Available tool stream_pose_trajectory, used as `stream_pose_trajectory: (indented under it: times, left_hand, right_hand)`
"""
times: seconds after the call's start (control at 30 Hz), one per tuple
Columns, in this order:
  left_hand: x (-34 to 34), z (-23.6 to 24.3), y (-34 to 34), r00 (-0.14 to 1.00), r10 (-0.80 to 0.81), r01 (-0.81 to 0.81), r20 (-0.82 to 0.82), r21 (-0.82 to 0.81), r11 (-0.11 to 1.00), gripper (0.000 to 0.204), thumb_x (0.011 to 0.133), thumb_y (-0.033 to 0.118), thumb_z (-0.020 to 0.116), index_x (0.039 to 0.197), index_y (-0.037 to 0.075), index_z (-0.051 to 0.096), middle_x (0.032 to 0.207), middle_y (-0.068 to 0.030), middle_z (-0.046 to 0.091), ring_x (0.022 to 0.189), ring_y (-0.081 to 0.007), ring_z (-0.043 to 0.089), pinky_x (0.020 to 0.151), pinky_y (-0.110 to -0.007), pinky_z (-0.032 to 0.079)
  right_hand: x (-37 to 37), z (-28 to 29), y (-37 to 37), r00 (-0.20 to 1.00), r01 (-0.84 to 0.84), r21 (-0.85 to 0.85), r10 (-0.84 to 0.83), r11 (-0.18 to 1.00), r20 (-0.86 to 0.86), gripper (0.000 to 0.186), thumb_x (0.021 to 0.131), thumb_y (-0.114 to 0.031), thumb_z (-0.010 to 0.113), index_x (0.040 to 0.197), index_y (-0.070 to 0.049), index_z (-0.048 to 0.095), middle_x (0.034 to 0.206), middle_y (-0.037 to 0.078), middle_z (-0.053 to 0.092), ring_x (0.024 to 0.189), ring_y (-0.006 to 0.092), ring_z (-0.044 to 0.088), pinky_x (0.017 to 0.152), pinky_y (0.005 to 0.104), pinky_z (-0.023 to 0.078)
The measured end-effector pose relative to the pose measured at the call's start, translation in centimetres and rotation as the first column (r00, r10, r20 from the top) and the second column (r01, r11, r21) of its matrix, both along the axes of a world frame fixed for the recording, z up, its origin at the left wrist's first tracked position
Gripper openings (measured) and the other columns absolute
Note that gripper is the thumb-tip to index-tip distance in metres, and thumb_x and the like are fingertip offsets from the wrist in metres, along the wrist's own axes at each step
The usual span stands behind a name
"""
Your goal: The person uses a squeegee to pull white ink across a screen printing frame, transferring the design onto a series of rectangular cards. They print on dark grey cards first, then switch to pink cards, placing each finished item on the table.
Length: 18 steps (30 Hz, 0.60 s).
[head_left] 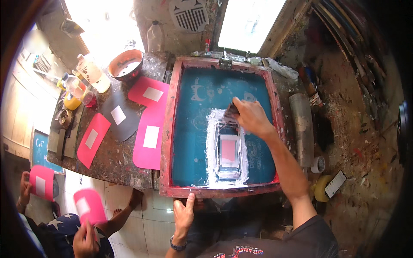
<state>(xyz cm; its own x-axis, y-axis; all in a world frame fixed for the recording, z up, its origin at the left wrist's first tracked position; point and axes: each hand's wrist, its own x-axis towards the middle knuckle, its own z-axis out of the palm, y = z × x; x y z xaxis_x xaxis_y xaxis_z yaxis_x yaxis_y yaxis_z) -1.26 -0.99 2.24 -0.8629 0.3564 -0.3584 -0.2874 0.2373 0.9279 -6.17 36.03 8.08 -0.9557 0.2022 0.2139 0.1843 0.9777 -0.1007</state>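
Observation:
A screen printing frame with red-painted wooden sides and blue mesh lies on the worktable. White ink forms a thick rectangle on the mesh around a small window, through which pink shows. My right hand is closed around a small dark squeegee at the upper end of the white ink. At the front edge of the frame, my left hand grips the wood, thumb on top and the other fingers curled below. A metal hinge clamp sits at the frame's far side.
Pink cut sheets with white rectangles lie on the table at left, beside a dark sheet. Behind them stand a bowl and bottles. At lower left, another person's hands hold pink pieces. A phone lies at right.

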Motion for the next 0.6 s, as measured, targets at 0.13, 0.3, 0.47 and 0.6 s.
stream_pose_trajectory:
  times: [0.13, 0.3, 0.47, 0.6]
  left_hand:
    - [0.0, -0.6, -1.1, 1.0, 0.017, -0.017, 0.002, -0.027, 0.999, 0.042, 0.106, 0.03, 0.065, 0.11, -0.013, 0.067, 0.095, -0.0189, 0.076, 0.079, -0.0261, 0.076, 0.072, -0.038, 0.064]
    - [-0.1, -0.4, -1.3, 0.999, -0.026, 0.027, 0.027, -0.034, 0.999, 0.045, 0.106, 0.031, 0.064, 0.108, -0.014, 0.067, 0.095, -0.0197, 0.075, 0.079, -0.0269, 0.077, 0.072, -0.038, 0.064]
    - [-0.2, -1.1, -0.4, 0.98, -0.049, 0.015, 0.192, 0.177, 0.984, 0.046, 0.108, 0.031, 0.062, 0.105, -0.015, 0.066, 0.094, -0.0221, 0.074, 0.078, -0.0279, 0.077, 0.073, -0.039, 0.066]
    - [-0.3, -2.2, -1.3, 0.979, -0.023, -0.013, 0.203, 0.171, 0.985, 0.045, 0.108, 0.029, 0.061, 0.104, -0.015, 0.065, 0.094, -0.0229, 0.074, 0.078, -0.0287, 0.077, 0.074, -0.039, 0.066]
  right_hand:
    - [7.8, -2.1, -10.8, 0.997, 0.075, -0.034, -0.075, 0.997, -0.004, 0.021, 0.102, -0.025, 0.061, 0.102, -0.004, 0.061, 0.082, 0.019, 0.067, 0.079, 0.0383, 0.069, 0.076, 0.0514, 0.05]
    - [9.0, -0.1, -10.7, 0.978, 0.024, -0.385, 0.058, 0.923, 0.2, 0.022, 0.086, -0.012, 0.074, 0.1, -0.003, 0.059, 0.092, 0.021, 0.069, 0.086, 0.0436, 0.067, 0.078, 0.0543, 0.051]
    - [0.8, 0.5, -4.0, 0.998, -0.024, -0.122, 0.032, 0.992, 0.062, 0.023, 0.088, -0.015, 0.071, 0.106, -0.006, 0.06, 0.094, 0.017, 0.071, 0.091, 0.0391, 0.069, 0.092, 0.0538, 0.047]
    - [6.8, -1.5, -9.3, 0.958, -0.279, 0.033, 0.276, 0.96, 0.082, 0.023, 0.086, -0.013, 0.068, 0.108, -0.013, 0.063, 0.087, 0.007, 0.068, 0.09, 0.0272, 0.071, 0.103, 0.0583, 0.039]
